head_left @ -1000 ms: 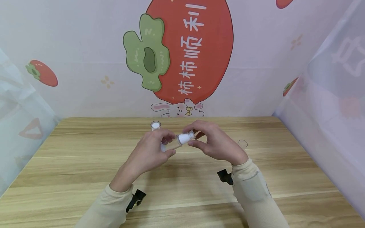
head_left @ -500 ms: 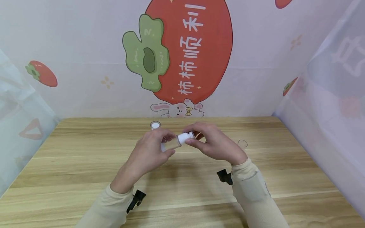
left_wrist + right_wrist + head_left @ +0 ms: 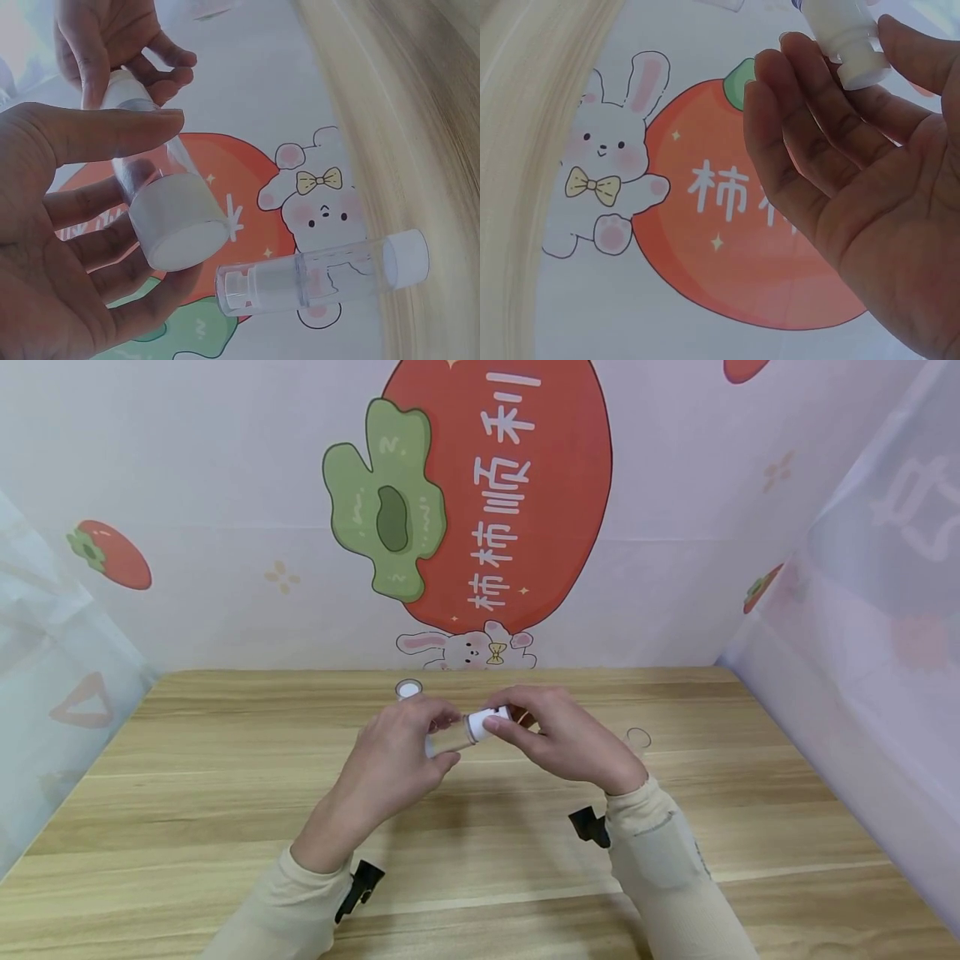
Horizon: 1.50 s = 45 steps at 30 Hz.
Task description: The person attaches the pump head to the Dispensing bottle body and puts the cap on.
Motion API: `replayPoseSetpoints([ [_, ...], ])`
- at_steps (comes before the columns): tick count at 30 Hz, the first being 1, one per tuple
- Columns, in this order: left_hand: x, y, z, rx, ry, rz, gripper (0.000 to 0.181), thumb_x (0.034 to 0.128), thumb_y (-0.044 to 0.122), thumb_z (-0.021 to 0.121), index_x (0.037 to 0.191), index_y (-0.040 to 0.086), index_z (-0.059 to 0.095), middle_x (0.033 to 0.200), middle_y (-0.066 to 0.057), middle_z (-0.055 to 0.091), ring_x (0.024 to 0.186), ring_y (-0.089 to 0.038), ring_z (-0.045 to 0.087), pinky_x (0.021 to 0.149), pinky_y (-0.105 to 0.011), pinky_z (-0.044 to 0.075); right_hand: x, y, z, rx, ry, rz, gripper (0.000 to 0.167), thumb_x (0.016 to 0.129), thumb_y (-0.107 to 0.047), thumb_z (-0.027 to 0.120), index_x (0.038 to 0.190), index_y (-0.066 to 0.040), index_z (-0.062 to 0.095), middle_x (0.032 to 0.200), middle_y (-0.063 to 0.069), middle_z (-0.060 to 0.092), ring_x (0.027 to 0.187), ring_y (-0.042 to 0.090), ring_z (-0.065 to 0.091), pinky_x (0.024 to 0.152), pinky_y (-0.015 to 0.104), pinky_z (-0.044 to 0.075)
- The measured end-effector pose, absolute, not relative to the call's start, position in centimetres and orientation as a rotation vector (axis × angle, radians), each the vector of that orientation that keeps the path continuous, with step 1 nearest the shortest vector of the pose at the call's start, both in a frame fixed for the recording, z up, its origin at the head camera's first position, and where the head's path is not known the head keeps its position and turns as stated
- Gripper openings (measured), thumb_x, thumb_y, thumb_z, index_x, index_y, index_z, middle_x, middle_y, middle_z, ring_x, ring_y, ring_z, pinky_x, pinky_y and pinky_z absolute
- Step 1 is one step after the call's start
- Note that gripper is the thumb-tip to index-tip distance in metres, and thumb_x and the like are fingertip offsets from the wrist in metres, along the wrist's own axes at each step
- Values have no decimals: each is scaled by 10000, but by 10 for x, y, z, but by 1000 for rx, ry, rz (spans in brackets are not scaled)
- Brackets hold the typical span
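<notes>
A small clear bottle [image 3: 452, 741] with a white pump top [image 3: 485, 722] and a white base [image 3: 184, 225] is held tilted above the table. My left hand [image 3: 393, 756] grips its clear body between thumb and fingers, the white base toward the palm side. With thumb and fingers, my right hand [image 3: 566, 739] pinches the white pump top; in the right wrist view the pump's nozzle end [image 3: 862, 69] shows beside the fingers. Beyond my left hand a second bottle of the same kind [image 3: 300, 281] stands upright on the table, clear cover on, partly hidden in the head view.
A clear round cap [image 3: 639, 737] lies on the wooden table [image 3: 480, 877] behind my right wrist. A printed white cloth [image 3: 247, 460] hangs at the back, and more cloth closes off the left and right sides.
My right thumb has moved left along the white pump top and now lies across its side. The left hand and the bottle have hardly moved.
</notes>
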State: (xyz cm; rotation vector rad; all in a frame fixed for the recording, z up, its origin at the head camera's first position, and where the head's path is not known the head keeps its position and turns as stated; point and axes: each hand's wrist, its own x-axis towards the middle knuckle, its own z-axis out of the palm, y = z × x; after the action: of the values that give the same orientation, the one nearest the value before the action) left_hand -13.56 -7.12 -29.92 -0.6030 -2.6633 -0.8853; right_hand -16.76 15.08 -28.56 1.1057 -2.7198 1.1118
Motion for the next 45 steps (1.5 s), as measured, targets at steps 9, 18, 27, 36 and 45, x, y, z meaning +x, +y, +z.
replayPoseSetpoints([
  [9, -134, -71, -299, -606, -2641, -809, 353, 721, 49, 898, 1041, 83, 750, 971, -41, 718, 821, -197, 658, 654, -409, 526, -166, 149, -285, 1025, -2766, 1092, 127, 1022, -252, 631, 986, -155, 706, 831, -72, 636, 770, 148, 601, 754, 317, 546],
  [18, -132, -70, -299, -614, -2611, -735, 353, 713, 42, 903, 1026, 86, 746, 960, -38, 701, 754, -202, 604, 607, -380, 507, -166, 147, -287, 968, -2793, 1076, 180, 1040, -278, 593, 946, -165, 697, 716, -38, 531, 630, 172, 477, 579, 290, 426],
  [27, -132, -69, -300, -616, -2604, -705, 364, 711, 59, 912, 1033, 86, 744, 972, -43, 707, 773, -211, 621, 627, -394, 529, -165, 147, -287, 937, -2818, 1073, 203, 1050, -302, 571, 978, -174, 710, 662, -36, 471, 584, 116, 408, 553, 285, 375],
  [36, -132, -70, -298, -593, -2631, -780, 343, 731, 62, 893, 1040, 94, 749, 953, -34, 703, 787, -194, 629, 632, -393, 513, -164, 153, -283, 963, -2740, 1189, 189, 1016, -308, 635, 1094, -150, 701, 977, -17, 688, 875, 128, 627, 835, 361, 541],
  [45, -137, -74, -299, -607, -2658, -934, 348, 724, 72, 901, 1038, 92, 752, 914, -10, 713, 838, -213, 631, 718, -416, 517, -164, 157, -284, 1068, -2615, 1170, 365, 884, -199, 811, 1209, -134, 659, 1136, -65, 654, 967, 124, 637, 886, 365, 541],
])
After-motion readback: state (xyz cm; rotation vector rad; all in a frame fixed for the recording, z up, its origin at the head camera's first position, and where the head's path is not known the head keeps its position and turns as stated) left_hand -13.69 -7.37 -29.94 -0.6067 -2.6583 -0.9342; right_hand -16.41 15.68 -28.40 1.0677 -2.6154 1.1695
